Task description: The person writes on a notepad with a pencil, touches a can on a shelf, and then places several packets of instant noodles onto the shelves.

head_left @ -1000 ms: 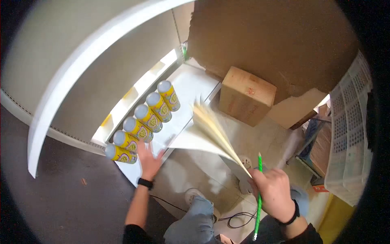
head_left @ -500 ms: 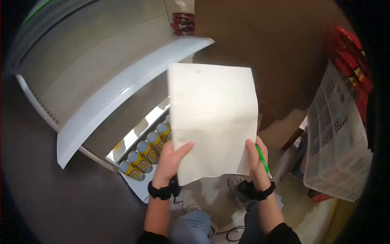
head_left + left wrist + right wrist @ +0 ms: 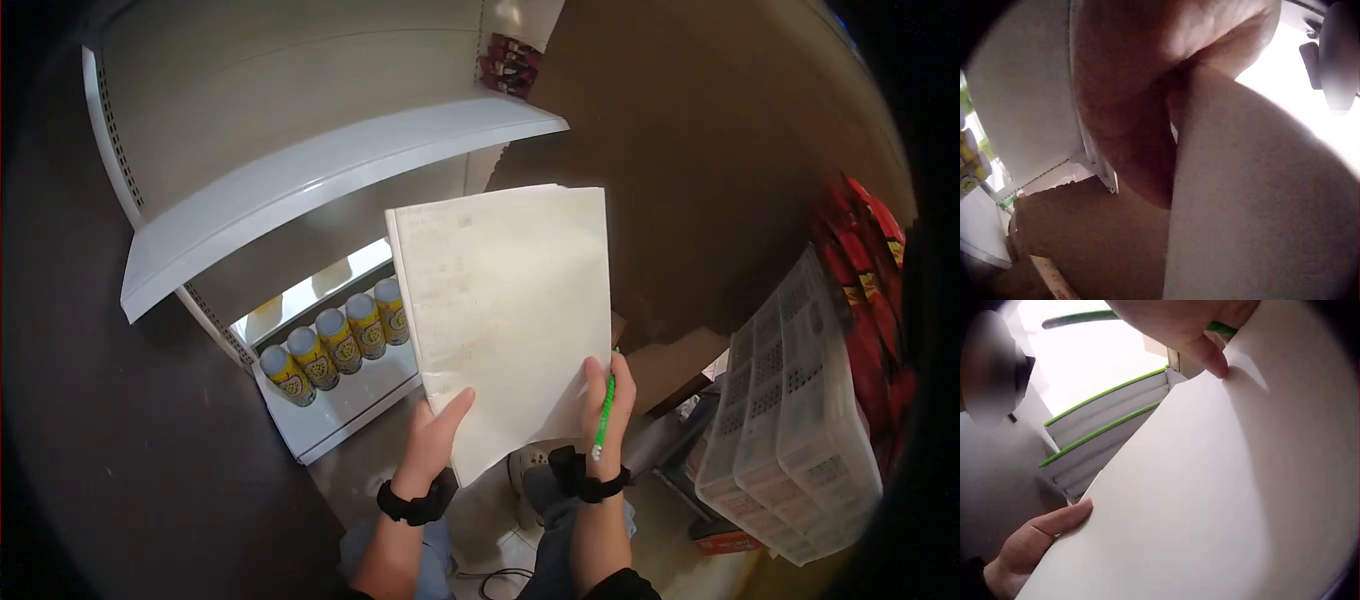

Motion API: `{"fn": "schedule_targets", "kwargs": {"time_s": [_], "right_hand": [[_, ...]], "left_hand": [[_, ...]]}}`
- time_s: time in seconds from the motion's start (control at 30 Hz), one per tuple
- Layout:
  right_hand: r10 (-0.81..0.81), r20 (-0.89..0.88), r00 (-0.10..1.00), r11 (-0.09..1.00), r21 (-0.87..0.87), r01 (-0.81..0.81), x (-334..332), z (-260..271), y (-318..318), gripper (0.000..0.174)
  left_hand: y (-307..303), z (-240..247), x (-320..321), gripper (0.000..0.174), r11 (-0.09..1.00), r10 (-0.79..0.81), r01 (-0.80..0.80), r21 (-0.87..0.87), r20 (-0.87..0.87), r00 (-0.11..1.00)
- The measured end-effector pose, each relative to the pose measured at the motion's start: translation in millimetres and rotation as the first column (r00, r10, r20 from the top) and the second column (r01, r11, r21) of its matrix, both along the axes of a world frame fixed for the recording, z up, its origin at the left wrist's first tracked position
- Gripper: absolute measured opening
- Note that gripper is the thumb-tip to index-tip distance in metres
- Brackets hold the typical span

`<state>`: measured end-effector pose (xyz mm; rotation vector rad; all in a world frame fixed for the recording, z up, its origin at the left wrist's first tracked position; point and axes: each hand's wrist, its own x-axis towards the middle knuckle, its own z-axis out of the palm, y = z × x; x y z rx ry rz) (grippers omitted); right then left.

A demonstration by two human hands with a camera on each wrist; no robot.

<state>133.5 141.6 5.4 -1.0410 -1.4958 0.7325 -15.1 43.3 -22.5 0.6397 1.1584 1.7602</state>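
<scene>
A notebook [image 3: 500,310] with faint writing along the left of its pale page is held up in front of me, tilted slightly. My left hand [image 3: 432,440] grips its lower left edge, thumb on the page and fingers behind. At the lower right edge my right hand [image 3: 618,400] pinches the notebook, thumb on top. A green pencil [image 3: 604,425] is also in that hand, slanting down towards the wrist. Beyond the notebook's left side, a row of yellow cans [image 3: 340,345] with grey tops stands on the low white shelf [image 3: 350,408]; the notebook hides part of the row.
A white upper shelf [image 3: 320,190] juts out over the cans. Brown cardboard [image 3: 720,200] stands behind the notebook. At the right are clear plastic crates [image 3: 790,430] with red packets [image 3: 860,290] beside them. Dark red packets [image 3: 510,65] sit at the far end of the shelving.
My left hand has left the cans and taken the notebook's left edge. The notebook, earlier fanned out in my right hand, now faces me upright. The pencil stays in the right hand.
</scene>
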Motion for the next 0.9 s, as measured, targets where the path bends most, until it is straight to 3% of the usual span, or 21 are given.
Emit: {"fn": "schedule_targets", "kwargs": {"time_s": [0.1, 0.2, 0.33, 0.4, 0.47, 0.53, 0.6, 0.67, 0.73, 0.87, 0.9], "right_hand": [[0.062, 0.038, 0.997, 0.997, 0.037, -0.064, 1, -11, 7, 0.015], [0.007, 0.104, 0.995, 0.998, 0.066, -0.014, -6, -5, 0, 0.014], [0.018, 0.194, 0.981, 0.999, -0.041, -0.010, -7, 5, -5, 0.014], [-0.063, -0.050, 0.997, 0.975, 0.212, 0.072, -14, 0, -1, 0.017], [-0.087, -0.048, 0.995, 0.974, 0.206, 0.095, -12, 8, -2, 0.023], [-0.011, -0.273, 0.962, 0.948, 0.304, 0.097, -11, 18, -6, 0.028], [-0.034, -0.229, 0.973, 0.960, 0.263, 0.096, -11, 24, -18, 0.037], [0.322, -0.391, 0.862, 0.939, 0.246, -0.239, -10, 23, -27, 0.045], [0.370, -0.343, 0.863, 0.920, 0.267, -0.288, -22, 21, -36, 0.053], [0.526, -0.171, 0.833, 0.850, 0.123, -0.512, -42, 19, -52, 0.042], [0.522, -0.349, 0.778, 0.831, 0.005, -0.556, -48, 27, -63, 0.032]], "left_hand": [[-2, 1, -1, 0.031, 0.999, 0.042, -0.043, 0.028, 0.036, 0.998], [0, 3, 4, 0.029, 0.992, 0.115, -0.115, 0.056, -0.001, 0.993], [-4, 13, 9, 0.027, 0.973, 0.208, -0.204, 0.109, -0.023, 0.978], [-13, 19, 7, 0.029, 0.983, 0.158, -0.158, 0.094, 0.010, 0.987], [-19, 26, 7, 0.032, 0.989, 0.113, -0.117, 0.088, 0.046, 0.993], [-22, 31, 7, 0.032, 0.992, 0.108, -0.106, 0.071, -0.014, 0.994], [-22, 30, 5, 0.033, 0.993, 0.095, -0.097, 0.071, 0.043, 0.995], [-22, 30, 5, 0.033, 0.993, 0.082, -0.090, 0.072, 0.095, 0.992], [-23, 32, 5, 0.032, 0.995, 0.048, -0.056, 0.083, 0.094, 0.994], [-25, 29, 3, 0.031, 0.997, 0.055, -0.057, 0.057, 0.048, 0.997], [-26, 27, 2, 0.027, 0.995, 0.066, -0.067, 0.072, 0.029, 0.997]]}}
